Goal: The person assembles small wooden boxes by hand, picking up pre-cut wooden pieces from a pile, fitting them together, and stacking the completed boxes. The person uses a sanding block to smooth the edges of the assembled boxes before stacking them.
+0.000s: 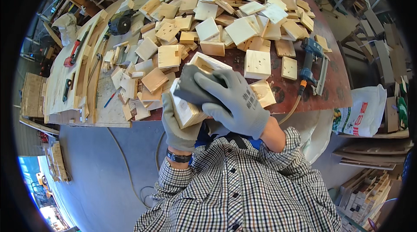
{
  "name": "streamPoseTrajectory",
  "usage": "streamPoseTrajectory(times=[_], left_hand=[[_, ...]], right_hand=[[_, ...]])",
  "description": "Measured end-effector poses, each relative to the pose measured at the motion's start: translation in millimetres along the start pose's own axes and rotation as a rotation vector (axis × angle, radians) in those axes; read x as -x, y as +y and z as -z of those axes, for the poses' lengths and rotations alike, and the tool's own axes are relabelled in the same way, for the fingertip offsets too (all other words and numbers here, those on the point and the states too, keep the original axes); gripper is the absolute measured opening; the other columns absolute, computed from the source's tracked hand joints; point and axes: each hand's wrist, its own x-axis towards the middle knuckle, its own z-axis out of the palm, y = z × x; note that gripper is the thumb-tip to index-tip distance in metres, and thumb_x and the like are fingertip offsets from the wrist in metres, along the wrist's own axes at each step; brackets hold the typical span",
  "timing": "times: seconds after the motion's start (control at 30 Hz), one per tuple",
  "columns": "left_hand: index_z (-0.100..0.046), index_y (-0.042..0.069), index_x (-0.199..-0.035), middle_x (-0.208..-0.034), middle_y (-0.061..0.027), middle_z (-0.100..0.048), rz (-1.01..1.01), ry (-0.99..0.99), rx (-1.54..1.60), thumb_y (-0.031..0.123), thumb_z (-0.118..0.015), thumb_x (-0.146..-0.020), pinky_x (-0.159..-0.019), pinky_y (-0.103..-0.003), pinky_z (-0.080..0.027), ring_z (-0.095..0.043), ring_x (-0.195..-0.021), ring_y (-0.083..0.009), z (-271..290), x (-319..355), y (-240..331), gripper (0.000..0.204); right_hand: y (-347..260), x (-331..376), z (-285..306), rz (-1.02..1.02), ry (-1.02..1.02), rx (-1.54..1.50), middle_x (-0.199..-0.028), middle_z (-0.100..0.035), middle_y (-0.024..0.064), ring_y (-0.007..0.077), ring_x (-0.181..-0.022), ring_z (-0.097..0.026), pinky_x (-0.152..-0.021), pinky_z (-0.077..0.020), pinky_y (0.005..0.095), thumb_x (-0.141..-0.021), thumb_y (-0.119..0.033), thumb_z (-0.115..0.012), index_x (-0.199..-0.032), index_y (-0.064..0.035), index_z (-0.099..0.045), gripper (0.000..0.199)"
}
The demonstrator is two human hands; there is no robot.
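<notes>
- Two gloved hands meet on one piece: a small open box of pale pine boards (191, 97), held just off the near edge of the round reddish-brown table (334, 93).
- Far left, a red-handled tool (71, 54) lies on a stack of long pale planks (65, 80), well apart from you.
- Your left hand in its grey work glove (178, 123) cups the box from below and from the near left side, fingers closed around its lower corner; a dark wristwatch (179, 157) sits at that wrist.
- The box lies tilted, its long axis running from near left up to far right, open face toward the far side.
- Your right hand in a matching grey glove (232, 99) presses flat on top of a dark grey sanding pad (189, 86), fingers spread leftward across the box's upper face, not curled in a grip.
- Both hands touch the box, the left bearing it, the right lying above it.
- Beyond it, a heap of small square pine offcuts (217, 19) covers the far tabletop.
- Right of your hands, a blue pneumatic nail gun (310, 60) rests on the table, its hose trailing off the near edge.
</notes>
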Motion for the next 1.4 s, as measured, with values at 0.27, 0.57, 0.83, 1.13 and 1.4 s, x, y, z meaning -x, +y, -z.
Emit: streamPoseTrajectory(times=[0.27,0.57,0.83,1.13,1.4], left_hand=[[-0.051,0.006,-0.146,-0.123,-0.0142,-0.069,-0.371,0.300,-0.722,0.056,-0.059,-0.107,-0.090,-0.044,-0.062,-0.073,-0.103,-0.0294,18,-6,-15,0.064],[-0.038,0.000,-0.161,-0.152,-0.0198,-0.057,0.143,-0.113,-0.128,0.033,-0.069,-0.098,-0.111,-0.047,-0.053,-0.062,-0.135,-0.0342,-12,20,4,0.078],[-0.050,-0.001,-0.151,-0.137,-0.0099,-0.065,0.100,-0.078,-0.351,0.019,-0.074,-0.090,-0.101,-0.038,-0.056,-0.067,-0.121,-0.0228,21,23,4,0.068],[-0.042,-0.003,-0.156,-0.144,-0.0140,-0.064,0.035,-0.038,-0.430,-0.002,-0.071,-0.075,-0.109,-0.037,-0.052,-0.063,-0.130,-0.0227,2,42,17,0.087],[-0.047,-0.001,-0.152,-0.143,-0.0143,-0.062,-0.032,-0.155,-0.294,0.032,-0.081,-0.089,-0.104,-0.045,-0.057,-0.065,-0.127,-0.0294,33,36,2,0.079]], right_hand=[[-3,57,-12,-0.176,0.282,-0.264,-0.138,-0.057,0.0279,0.0421,-0.122,-0.057,-0.108,-0.0465,0.0464,-0.099,-0.021,-0.068,-0.153,0.0069,-0.051,0.063],[14,29,-15,-0.315,0.270,-0.301,-0.139,-0.056,0.0212,0.0311,-0.127,-0.055,-0.114,-0.0415,0.0406,-0.106,-0.024,-0.062,-0.160,0.0051,-0.044,0.064],[-4,34,-4,-0.143,0.118,-0.138,-0.135,-0.055,0.0260,0.0398,-0.119,-0.058,-0.107,-0.0454,0.0469,-0.100,-0.036,-0.068,-0.157,0.0012,-0.049,0.071],[44,28,-1,-0.352,0.052,-0.109,-0.131,-0.058,0.0252,0.0379,-0.115,-0.058,-0.108,-0.0439,0.0436,-0.102,-0.032,-0.066,-0.157,-0.0022,-0.051,0.064],[-3,30,-5,-0.126,0.205,-0.278,-0.134,-0.057,0.0229,0.0382,-0.119,-0.057,-0.110,-0.0430,0.0453,-0.103,-0.031,-0.064,-0.158,0.0020,-0.047,0.066]])
